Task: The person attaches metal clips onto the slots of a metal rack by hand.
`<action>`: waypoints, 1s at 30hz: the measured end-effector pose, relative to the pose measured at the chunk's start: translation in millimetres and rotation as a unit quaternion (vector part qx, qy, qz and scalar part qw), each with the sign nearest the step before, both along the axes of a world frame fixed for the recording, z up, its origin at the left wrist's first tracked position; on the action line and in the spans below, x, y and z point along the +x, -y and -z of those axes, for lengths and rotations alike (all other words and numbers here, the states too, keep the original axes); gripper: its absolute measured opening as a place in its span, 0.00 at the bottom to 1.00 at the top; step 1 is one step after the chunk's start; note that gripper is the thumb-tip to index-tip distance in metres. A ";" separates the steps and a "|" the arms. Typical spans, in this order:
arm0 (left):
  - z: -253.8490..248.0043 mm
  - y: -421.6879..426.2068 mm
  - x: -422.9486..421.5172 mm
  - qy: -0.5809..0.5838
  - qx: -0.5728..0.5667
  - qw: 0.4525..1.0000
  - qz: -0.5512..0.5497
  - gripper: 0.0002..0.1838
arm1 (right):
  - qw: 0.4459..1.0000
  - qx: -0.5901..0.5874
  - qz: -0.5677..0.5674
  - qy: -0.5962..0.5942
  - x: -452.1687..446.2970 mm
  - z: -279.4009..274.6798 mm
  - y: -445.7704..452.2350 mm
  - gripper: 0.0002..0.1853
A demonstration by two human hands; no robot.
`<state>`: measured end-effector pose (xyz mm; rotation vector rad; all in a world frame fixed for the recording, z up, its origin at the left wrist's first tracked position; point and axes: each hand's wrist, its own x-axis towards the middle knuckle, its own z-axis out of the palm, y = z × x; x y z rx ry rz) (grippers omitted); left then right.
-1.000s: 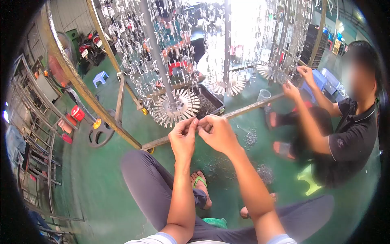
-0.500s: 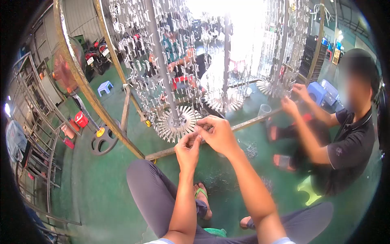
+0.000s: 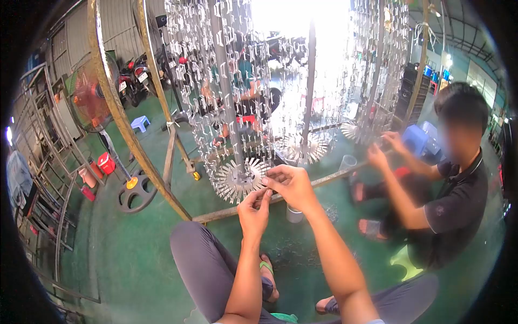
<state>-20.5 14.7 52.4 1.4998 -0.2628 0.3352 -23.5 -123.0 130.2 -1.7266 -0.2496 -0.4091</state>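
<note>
Fingertips of my left hand [image 3: 253,214] and my right hand [image 3: 292,188] meet in front of a round slotted metal disc [image 3: 237,177]. Both hands are closed in a pinch. Whatever lies between the fingers is too small to make out. From above, hanging strands of small metal pieces [image 3: 189,81] come down around the disc's grey upright rod [image 3: 225,92]. My right fingers are close to the disc's right edge; whether they touch it I cannot tell.
A wooden frame [image 3: 127,119] surrounds the strands, its low bar behind my hands. A clear cup [image 3: 294,214] stands below it. At right a person [image 3: 448,200] sits working at another strand set. A fan [image 3: 91,100] stands at left; tiny bits litter the green floor.
The view has tilted up and turned slightly left, so the scene sits lower and further right. My hands stay pinched together near the disc. The other person's hands remain raised.
</note>
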 end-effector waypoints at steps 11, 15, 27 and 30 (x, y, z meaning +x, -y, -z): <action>17.8 -6.3 5.3 0.015 -0.024 0.999 0.033 0.13 | 0.993 -0.083 0.074 0.047 -1.9 0.4 -8.3 0.11; 19.9 -7.4 7.8 0.018 -0.126 0.988 0.087 0.21 | 0.996 -0.071 0.046 0.041 -6.4 11.2 -4.6 0.14; 15.3 -12.7 14.5 0.029 -0.108 0.989 0.101 0.15 | 0.983 -0.163 0.071 0.039 -3.9 26.0 -8.0 0.11; 10.1 -12.4 11.0 0.035 -0.097 0.991 0.088 0.12 | 0.988 -0.115 0.092 0.055 -1.4 32.1 -14.0 0.11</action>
